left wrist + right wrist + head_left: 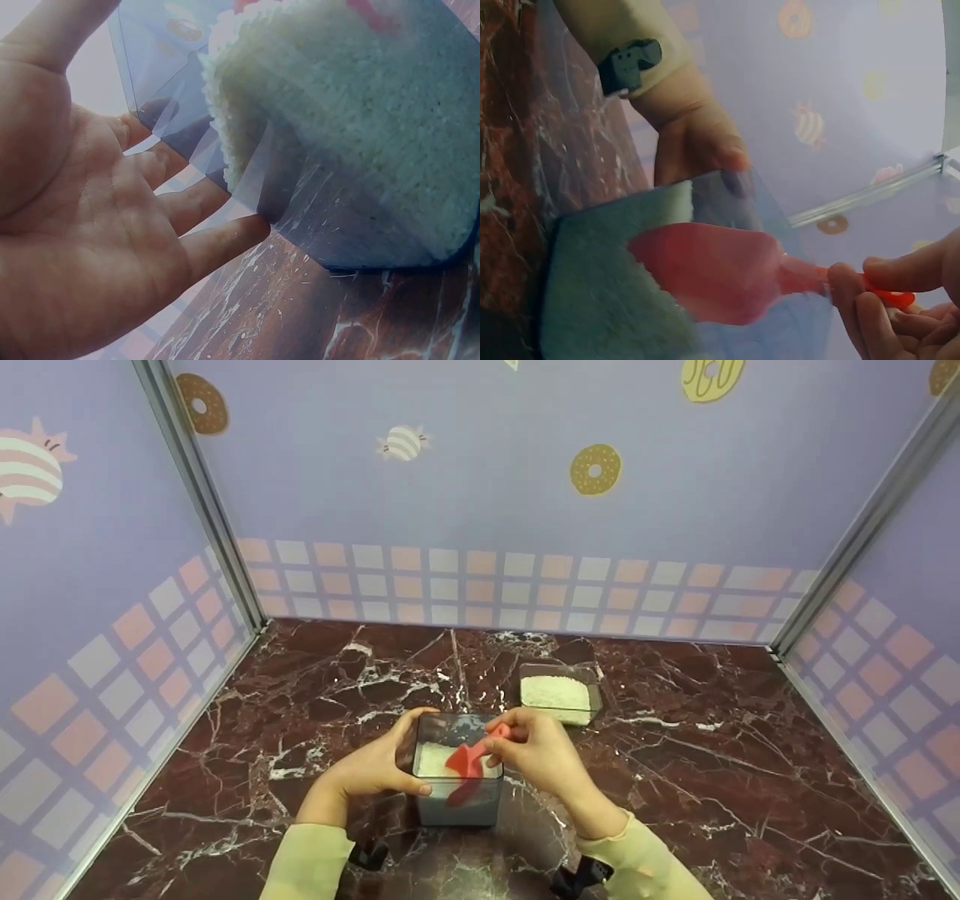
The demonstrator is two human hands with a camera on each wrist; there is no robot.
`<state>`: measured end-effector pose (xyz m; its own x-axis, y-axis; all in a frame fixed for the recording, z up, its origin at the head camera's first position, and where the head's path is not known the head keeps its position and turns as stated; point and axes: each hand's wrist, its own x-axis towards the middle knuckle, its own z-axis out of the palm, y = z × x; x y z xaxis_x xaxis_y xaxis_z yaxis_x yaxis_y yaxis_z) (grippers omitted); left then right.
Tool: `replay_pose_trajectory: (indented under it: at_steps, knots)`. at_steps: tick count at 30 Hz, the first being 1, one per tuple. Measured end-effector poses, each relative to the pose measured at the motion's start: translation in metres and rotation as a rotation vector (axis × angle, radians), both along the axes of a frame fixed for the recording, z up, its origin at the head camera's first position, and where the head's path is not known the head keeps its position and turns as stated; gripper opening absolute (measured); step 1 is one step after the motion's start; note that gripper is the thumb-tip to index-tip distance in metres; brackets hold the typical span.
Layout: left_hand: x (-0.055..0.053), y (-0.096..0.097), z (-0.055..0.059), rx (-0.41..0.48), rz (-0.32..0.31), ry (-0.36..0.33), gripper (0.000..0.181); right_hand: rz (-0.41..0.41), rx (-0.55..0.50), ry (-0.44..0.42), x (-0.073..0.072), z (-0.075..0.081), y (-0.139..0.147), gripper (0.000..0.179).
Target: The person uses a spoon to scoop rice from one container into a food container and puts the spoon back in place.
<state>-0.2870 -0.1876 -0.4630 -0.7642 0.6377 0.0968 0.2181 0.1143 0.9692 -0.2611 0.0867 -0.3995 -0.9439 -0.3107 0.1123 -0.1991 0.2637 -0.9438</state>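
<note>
A clear bluish plastic container [459, 812] of white rice [352, 120] stands in front of me. My left hand [375, 765] grips its left side, thumb over the near rim and fingers toward the back; the left wrist view shows fingertips against the clear wall [247, 176]. My right hand [538, 746] pinches the handle of a red scoop [472, 757] above the container's right side. Through the wall in the right wrist view, the scoop's bowl [712, 271] slants down with its tip sunk in the rice.
Behind and to the right stands a shallow clear tray [596, 699] holding more white rice [555, 692]. Both containers are on a dark red marbled tabletop [705, 780]. Patterned purple panels [495, 495] enclose the back and both sides.
</note>
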Motion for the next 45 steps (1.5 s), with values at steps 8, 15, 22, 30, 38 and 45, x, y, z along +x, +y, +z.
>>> replay_pose_trajectory:
  at_steps: [8, 15, 22, 30, 38, 45]
  knots:
    - [0.001, 0.0, 0.001, -0.025, 0.009, -0.002, 0.107, 0.03, -0.133, -0.033, 0.0, -0.011, -0.012, 0.018]
    - [0.002, -0.001, 0.004, -0.142, 0.076, 0.08, 0.107, 0.042, -0.217, -0.061, -0.001, -0.017, -0.015, 0.025]
    - [0.002, -0.002, 0.004, -0.119, 0.059, 0.076, 0.106, 0.023, -0.314, -0.139, -0.004, -0.02, -0.011, 0.03]
    - [0.002, -0.002, 0.005, -0.098, 0.064, 0.071, 0.106, -0.008, -0.385, -0.231, -0.012, -0.024, 0.001, 0.031]
    - [0.002, -0.001, 0.004, -0.063, 0.04, 0.027, 0.106, 0.026, -0.469, -0.298, -0.02, -0.029, 0.012, 0.032]
    - [0.003, -0.002, 0.005, -0.105, 0.069, 0.035, 0.107, -0.018, -0.483, -0.373, -0.027, -0.032, 0.016, 0.042]
